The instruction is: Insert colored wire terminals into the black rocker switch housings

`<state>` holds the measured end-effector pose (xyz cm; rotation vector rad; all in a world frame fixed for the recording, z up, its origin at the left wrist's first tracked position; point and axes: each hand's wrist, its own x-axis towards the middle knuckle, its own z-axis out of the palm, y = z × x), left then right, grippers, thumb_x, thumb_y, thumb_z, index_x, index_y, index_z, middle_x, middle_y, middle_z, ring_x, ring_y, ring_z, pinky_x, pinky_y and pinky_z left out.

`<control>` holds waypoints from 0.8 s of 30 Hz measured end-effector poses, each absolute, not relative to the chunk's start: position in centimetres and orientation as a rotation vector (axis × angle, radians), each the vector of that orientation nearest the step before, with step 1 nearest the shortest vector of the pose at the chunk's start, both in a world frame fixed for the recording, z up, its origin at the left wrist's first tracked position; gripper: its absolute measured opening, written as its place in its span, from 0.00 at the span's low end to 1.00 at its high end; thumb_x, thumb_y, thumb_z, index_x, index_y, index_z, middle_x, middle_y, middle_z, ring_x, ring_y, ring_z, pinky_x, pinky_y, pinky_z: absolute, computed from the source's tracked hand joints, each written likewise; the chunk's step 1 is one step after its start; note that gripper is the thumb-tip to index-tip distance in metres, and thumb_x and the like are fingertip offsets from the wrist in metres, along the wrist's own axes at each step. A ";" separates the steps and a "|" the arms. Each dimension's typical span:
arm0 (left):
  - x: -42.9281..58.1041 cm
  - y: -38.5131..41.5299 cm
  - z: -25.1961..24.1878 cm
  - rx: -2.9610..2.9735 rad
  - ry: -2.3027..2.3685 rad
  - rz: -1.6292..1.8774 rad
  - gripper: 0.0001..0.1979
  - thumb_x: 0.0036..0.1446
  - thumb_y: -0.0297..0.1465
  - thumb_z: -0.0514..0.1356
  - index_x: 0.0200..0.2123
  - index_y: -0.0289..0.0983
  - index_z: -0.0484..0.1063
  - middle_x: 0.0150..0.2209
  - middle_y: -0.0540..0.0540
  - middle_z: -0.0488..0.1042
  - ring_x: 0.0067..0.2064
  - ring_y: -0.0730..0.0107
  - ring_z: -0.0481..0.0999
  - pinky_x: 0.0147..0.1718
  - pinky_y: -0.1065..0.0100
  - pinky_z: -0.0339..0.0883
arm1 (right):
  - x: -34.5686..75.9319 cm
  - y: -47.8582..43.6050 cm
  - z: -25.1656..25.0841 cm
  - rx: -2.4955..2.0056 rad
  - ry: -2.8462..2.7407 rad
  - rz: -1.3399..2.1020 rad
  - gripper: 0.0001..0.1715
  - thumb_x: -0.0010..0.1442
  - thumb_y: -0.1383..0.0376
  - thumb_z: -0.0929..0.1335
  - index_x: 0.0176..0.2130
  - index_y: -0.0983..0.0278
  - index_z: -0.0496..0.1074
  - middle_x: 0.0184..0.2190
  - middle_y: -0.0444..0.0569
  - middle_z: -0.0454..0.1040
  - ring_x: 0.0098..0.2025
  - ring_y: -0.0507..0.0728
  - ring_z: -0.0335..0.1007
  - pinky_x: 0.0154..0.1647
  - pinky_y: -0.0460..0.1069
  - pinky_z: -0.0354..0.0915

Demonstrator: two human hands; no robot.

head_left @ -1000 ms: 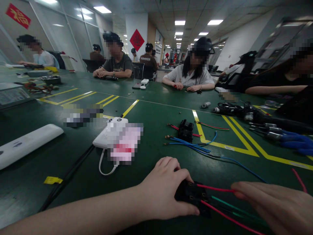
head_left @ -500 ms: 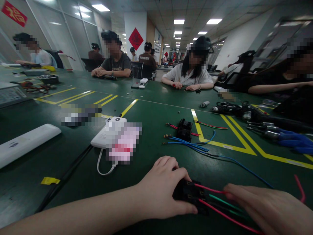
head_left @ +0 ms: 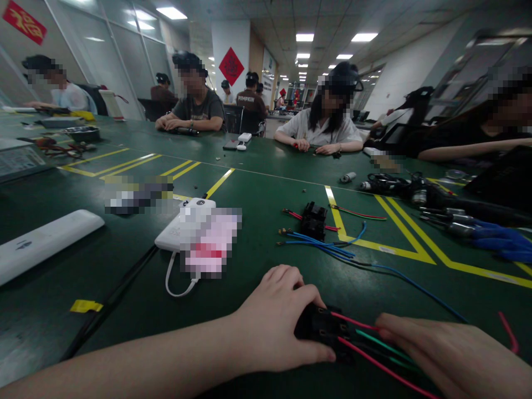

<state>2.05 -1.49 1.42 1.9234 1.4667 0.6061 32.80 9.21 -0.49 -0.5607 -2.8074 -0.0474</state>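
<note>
My left hand [head_left: 276,327] is closed around a black plastic connector block [head_left: 326,327] at the table's near edge, its thumb and fingers on opposite sides. From the block's right side run a red wire [head_left: 353,320], a second red wire [head_left: 382,368] and green wires [head_left: 374,339]. Fingertips of my right hand [head_left: 444,343] pinch the upper red wire a short way from the block. That wire's loose red end [head_left: 509,332] seems to stick up behind the right hand. My palm hides part of the block.
Beyond my hands lie blue wires [head_left: 320,244], more black connectors [head_left: 313,220] and a thin red-green wire [head_left: 359,213]. A white power bank [head_left: 172,227] with a cable sits left of centre, a long white case [head_left: 50,244] farther left. Blue-handled tools [head_left: 499,238] lie right. Several people sit around.
My right hand has slid slightly left, nearer the connector block, along the red wire. The left hand and the block stay nearly in place.
</note>
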 end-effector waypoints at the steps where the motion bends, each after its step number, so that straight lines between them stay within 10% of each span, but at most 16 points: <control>1: 2.1 -1.5 1.4 1.921 1.467 0.606 0.27 0.53 0.44 0.84 0.52 0.42 0.82 0.52 0.43 0.73 0.60 0.43 0.74 0.64 0.43 0.71 | 32.5 9.3 -0.6 -0.561 -2.809 -0.037 0.21 0.68 0.72 0.65 0.43 0.50 0.84 0.32 0.41 0.88 0.26 0.62 0.86 0.22 0.47 0.76; 13: 1.9 -1.5 1.3 1.929 1.465 0.602 0.28 0.55 0.47 0.82 0.52 0.42 0.82 0.53 0.42 0.73 0.60 0.42 0.73 0.64 0.42 0.71 | 34.5 9.3 0.6 -0.601 -2.735 -0.046 0.24 0.75 0.66 0.63 0.55 0.48 0.85 0.42 0.45 0.90 0.35 0.65 0.89 0.35 0.54 0.84; 24: 2.0 -1.5 1.5 1.900 1.472 0.611 0.27 0.55 0.47 0.82 0.51 0.43 0.82 0.53 0.43 0.73 0.60 0.42 0.74 0.64 0.43 0.71 | 32.8 9.0 0.5 -0.611 -2.770 0.022 0.22 0.75 0.67 0.62 0.47 0.49 0.84 0.35 0.45 0.89 0.31 0.64 0.88 0.27 0.51 0.80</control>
